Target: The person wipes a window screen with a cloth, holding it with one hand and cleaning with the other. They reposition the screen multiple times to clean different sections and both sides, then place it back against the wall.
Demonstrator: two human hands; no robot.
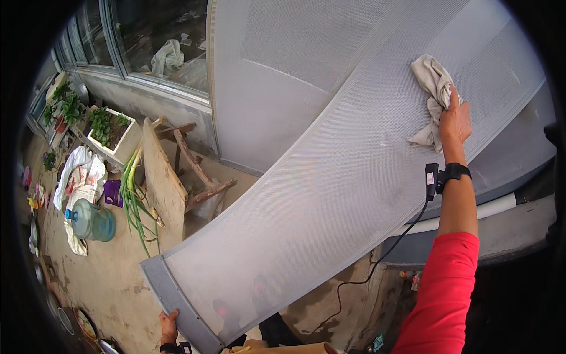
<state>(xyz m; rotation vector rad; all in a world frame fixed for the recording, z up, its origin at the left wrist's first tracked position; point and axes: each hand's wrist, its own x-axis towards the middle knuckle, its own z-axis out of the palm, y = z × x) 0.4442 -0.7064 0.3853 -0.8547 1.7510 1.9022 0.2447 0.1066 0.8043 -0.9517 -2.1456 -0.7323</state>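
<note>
A long panel of grey mesh screen (283, 221) slants from the lower left to the upper right in front of me. My left hand (169, 327) grips the stiff grey end strip (181, 296) at its lower end, with the thumb on top. High on the panel, my right hand (455, 121) holds a crumpled beige cloth (431, 82) against the mesh. Part of the cloth is bunched in the fingers, and a corner hangs below them. A black strap device (455, 172) with a cable sits on my right wrist. My feet show faintly through the mesh.
Another mesh panel (283, 119) hangs behind, beside a window (161, 40). On the left are a wooden board (163, 190), a rough wooden stand (199, 163), green onions (132, 199), a white planter (126, 141) and a water jug (95, 221). A white pipe (486, 210) runs at right.
</note>
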